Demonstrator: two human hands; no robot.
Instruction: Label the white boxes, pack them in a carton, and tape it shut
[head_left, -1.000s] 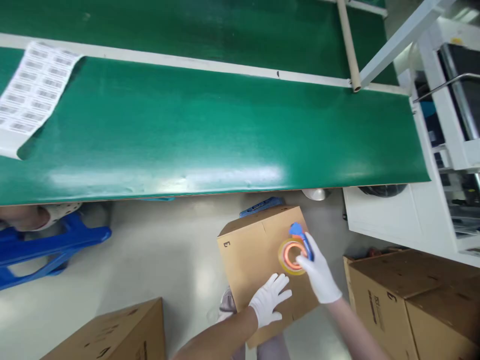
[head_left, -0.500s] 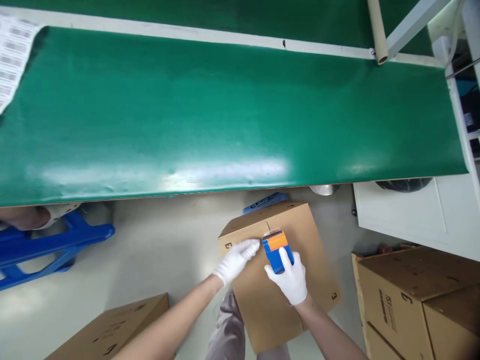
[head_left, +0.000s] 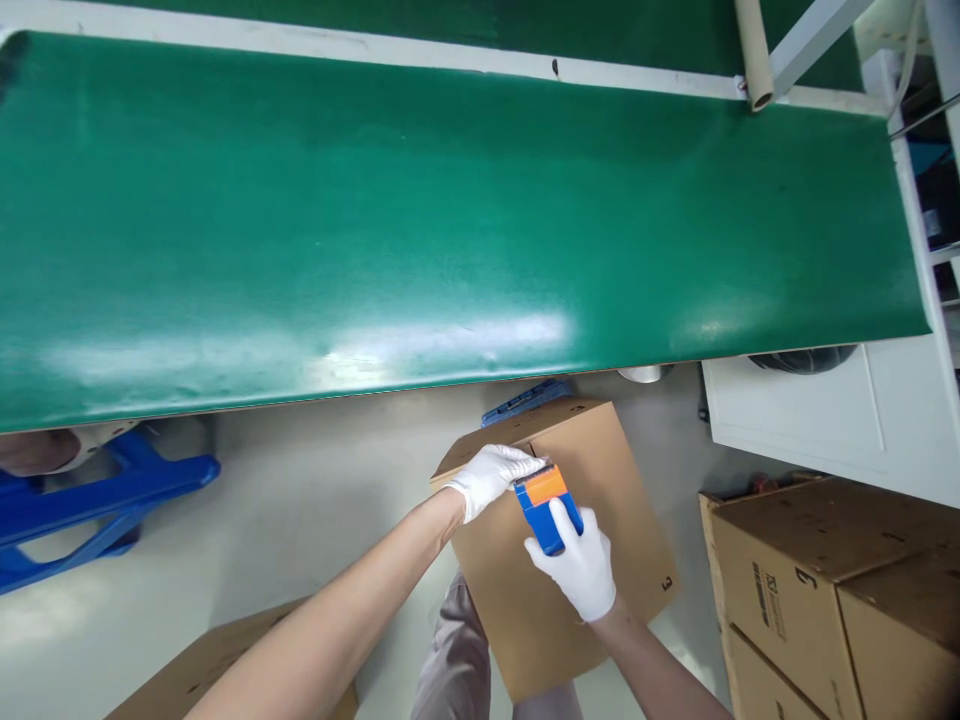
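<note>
A closed cardboard box [head_left: 525,620] stands on the floor, turned at an angle, below the green table's front edge. In my gloved right hand [head_left: 581,565] is a blue and orange tape dispenser [head_left: 547,508], held over the box top near its far edge. My gloved left hand [head_left: 495,478] lies at that far edge, its fingertips beside the dispenser's front end. The fingers of the left hand are together; whatever is under them is hidden.
The green table [head_left: 450,220] spans the view. A blue stool [head_left: 112,500] with part of a person stands at left. More cardboard boxes are at lower left [head_left: 217,660] and right [head_left: 787,590], below a white cabinet [head_left: 825,410].
My left hand has moved right and slightly up, to the dispenser's front end and the box's far edge. My right hand and the dispenser have shifted slightly left.
</note>
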